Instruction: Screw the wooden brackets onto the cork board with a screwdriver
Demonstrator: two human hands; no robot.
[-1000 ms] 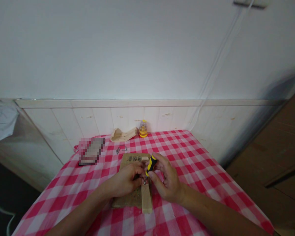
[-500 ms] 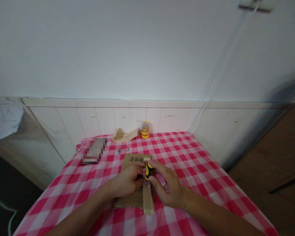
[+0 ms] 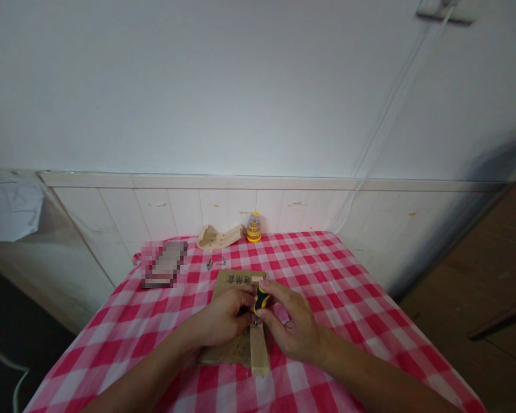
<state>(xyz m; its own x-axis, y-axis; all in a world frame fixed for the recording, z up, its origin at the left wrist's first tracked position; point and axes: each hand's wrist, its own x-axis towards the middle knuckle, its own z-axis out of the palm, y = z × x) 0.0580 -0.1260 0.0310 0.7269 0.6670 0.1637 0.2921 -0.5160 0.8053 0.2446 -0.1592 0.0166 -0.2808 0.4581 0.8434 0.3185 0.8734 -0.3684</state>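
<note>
Between finger and thumb, my right hand (image 3: 294,324) grips a short black-and-yellow screwdriver (image 3: 261,299), tilted, its metal tip pointing down at a wooden strip (image 3: 259,349). My left hand (image 3: 223,315) is closed around the strip's middle, close to the screwdriver tip; its fingertips are partly hidden, and whether they also pinch a screw I cannot tell. Under the strip lies a flat brown cardboard piece (image 3: 227,354) with dark printed characters. The strip's near end reaches past the cardboard's front edge.
A yellow bit-set case (image 3: 254,228) stands by the wall, beside a curved wooden piece with holes (image 3: 219,238). Small metal parts (image 3: 210,264) lie in front of them. A blurred-out flat object (image 3: 165,264) is at the left on the checked tablecloth (image 3: 327,275).
The screwdriver handle has turned slightly in my right hand, showing a different side of its black-and-yellow pattern. Both hands and the wooden strip stay in place.
</note>
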